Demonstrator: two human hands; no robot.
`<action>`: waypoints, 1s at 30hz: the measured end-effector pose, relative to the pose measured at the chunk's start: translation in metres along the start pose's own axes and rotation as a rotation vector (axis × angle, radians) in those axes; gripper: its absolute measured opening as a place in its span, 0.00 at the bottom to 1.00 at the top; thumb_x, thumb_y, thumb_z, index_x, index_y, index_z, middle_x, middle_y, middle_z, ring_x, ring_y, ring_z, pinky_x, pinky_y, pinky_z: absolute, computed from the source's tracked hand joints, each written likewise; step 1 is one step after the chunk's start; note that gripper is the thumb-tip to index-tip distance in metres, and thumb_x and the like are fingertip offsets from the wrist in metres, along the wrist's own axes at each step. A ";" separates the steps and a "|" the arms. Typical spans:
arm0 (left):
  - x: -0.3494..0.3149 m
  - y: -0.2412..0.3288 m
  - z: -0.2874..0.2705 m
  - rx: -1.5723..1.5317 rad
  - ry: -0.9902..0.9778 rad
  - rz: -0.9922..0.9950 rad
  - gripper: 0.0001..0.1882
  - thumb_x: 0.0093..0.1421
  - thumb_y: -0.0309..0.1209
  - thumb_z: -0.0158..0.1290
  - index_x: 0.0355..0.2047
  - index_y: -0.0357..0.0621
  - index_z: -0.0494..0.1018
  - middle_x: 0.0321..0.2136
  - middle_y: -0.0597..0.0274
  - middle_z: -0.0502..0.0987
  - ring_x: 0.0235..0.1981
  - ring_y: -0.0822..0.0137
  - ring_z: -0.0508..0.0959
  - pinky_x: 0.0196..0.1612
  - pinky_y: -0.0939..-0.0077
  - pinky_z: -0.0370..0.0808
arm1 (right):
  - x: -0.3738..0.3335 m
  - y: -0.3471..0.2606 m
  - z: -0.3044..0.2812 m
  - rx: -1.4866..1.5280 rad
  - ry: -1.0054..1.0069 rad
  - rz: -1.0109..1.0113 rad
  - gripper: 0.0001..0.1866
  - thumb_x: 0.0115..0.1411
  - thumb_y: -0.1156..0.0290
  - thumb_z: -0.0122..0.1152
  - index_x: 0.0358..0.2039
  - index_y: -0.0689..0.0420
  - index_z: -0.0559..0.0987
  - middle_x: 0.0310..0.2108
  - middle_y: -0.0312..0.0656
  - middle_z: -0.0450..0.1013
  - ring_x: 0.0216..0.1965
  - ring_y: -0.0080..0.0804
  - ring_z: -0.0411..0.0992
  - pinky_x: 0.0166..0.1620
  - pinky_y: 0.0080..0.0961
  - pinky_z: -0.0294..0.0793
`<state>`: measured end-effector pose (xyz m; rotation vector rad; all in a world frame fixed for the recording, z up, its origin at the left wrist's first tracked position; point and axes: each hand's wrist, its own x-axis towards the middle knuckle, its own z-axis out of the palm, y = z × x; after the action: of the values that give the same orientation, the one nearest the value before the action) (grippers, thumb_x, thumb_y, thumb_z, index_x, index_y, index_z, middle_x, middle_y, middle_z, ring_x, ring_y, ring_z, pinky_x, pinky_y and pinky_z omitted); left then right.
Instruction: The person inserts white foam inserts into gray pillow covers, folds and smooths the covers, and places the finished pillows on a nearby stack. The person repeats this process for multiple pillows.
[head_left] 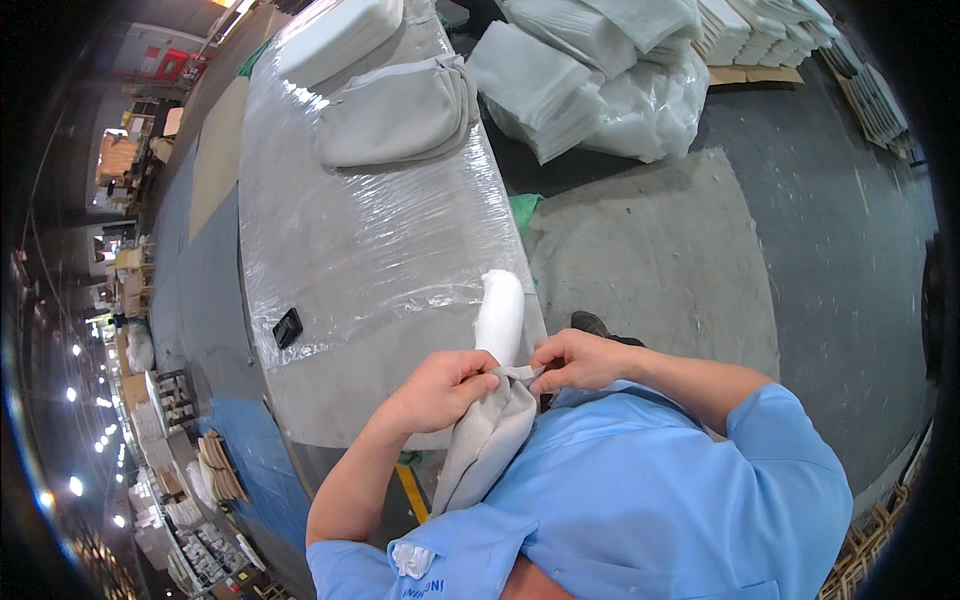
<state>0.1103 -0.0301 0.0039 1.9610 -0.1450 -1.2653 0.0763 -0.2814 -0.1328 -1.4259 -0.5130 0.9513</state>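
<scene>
Both hands pinch the open edge of a grey fabric cover (484, 440), which hangs down against my blue shirt. On the left side of the opening, my left hand (445, 388) grips the edge between thumb and fingers. Opposite it, my right hand (575, 360) holds the other side of the edge, close to my body. A white padded roll (500, 315) sticks out of the cover's opening, over the table's near right corner. How far the roll reaches inside the cover is hidden.
The plastic-wrapped table (370, 240) carries folded grey covers (400, 112), a white foam stack (340, 40) and a small black object (287, 328). White padding in bags (640, 105) lies beyond, right. A grey mat (650, 260) covers floor there. Shelves (190, 500) stand far left.
</scene>
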 end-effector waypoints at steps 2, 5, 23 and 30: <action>0.005 -0.012 0.001 -0.180 -0.026 0.009 0.09 0.72 0.29 0.54 0.38 0.36 0.80 0.31 0.72 0.78 0.35 0.78 0.74 0.41 0.77 0.74 | 0.000 0.007 0.009 0.236 0.026 -0.032 0.14 0.67 0.67 0.68 0.50 0.59 0.83 0.38 0.31 0.77 0.39 0.21 0.72 0.46 0.22 0.73; 0.010 -0.024 0.002 -0.383 -0.084 -0.056 0.09 0.71 0.31 0.56 0.38 0.37 0.80 0.30 0.74 0.78 0.32 0.78 0.74 0.38 0.78 0.73 | 0.000 0.015 0.027 0.759 0.001 -0.024 0.09 0.70 0.70 0.63 0.48 0.58 0.81 0.38 0.29 0.75 0.40 0.18 0.71 0.46 0.20 0.71; 0.015 0.013 0.007 0.467 0.215 0.138 0.11 0.66 0.35 0.57 0.40 0.40 0.81 0.30 0.45 0.82 0.33 0.46 0.83 0.39 0.56 0.77 | 0.009 0.001 0.040 0.742 0.296 -0.055 0.09 0.73 0.63 0.62 0.44 0.55 0.79 0.35 0.25 0.72 0.36 0.11 0.65 0.39 0.16 0.65; 0.023 0.012 0.006 0.455 0.193 0.152 0.11 0.66 0.37 0.59 0.39 0.41 0.80 0.26 0.48 0.80 0.28 0.51 0.80 0.34 0.59 0.75 | 0.015 0.011 0.035 0.588 0.224 0.030 0.12 0.73 0.61 0.63 0.41 0.57 0.82 0.34 0.27 0.73 0.37 0.14 0.68 0.40 0.20 0.69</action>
<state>0.1209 -0.0525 -0.0058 2.3926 -0.5123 -0.9964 0.0547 -0.2502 -0.1424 -0.9874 -0.0318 0.8591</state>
